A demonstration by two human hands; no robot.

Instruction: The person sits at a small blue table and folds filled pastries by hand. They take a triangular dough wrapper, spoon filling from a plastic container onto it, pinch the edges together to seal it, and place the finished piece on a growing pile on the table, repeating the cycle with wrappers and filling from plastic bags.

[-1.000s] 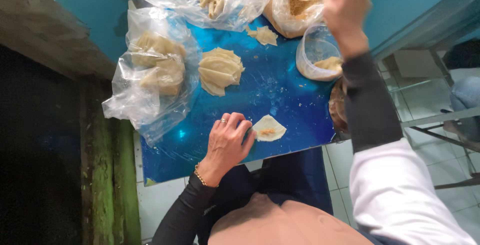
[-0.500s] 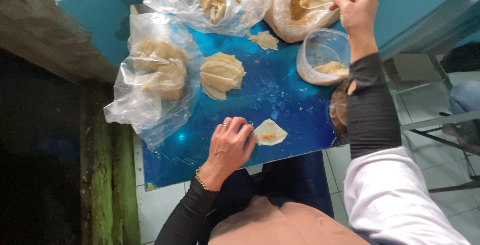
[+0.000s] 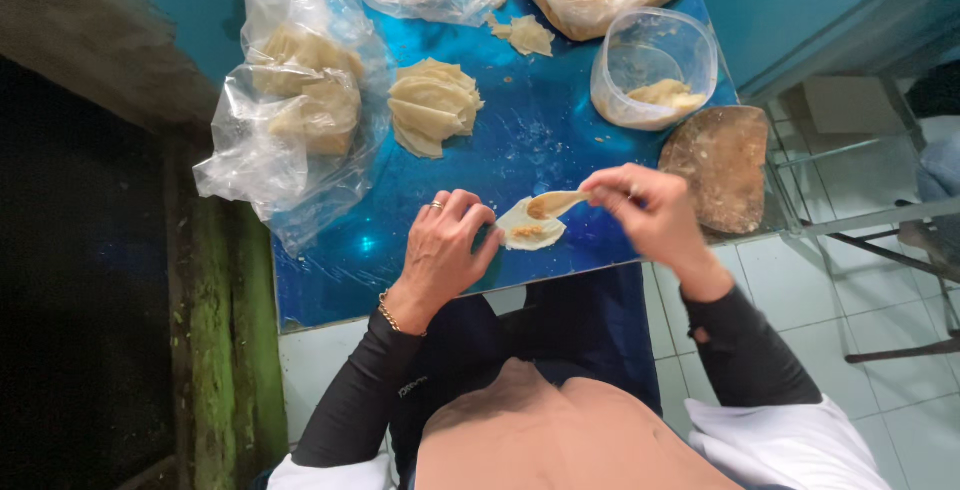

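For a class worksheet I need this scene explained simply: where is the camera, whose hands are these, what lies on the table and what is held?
There is no machine here. The single view comes from a camera on a person's head, looking down at their own two hands over a blue table. The left hand rests on a dough wrapper lying flat on the table. The right hand holds a spoon with filling over that wrapper. Further back lie a stack of wrappers, a clear tub with some filling, plastic bags of more dough, and a round brown board at the table's right edge.
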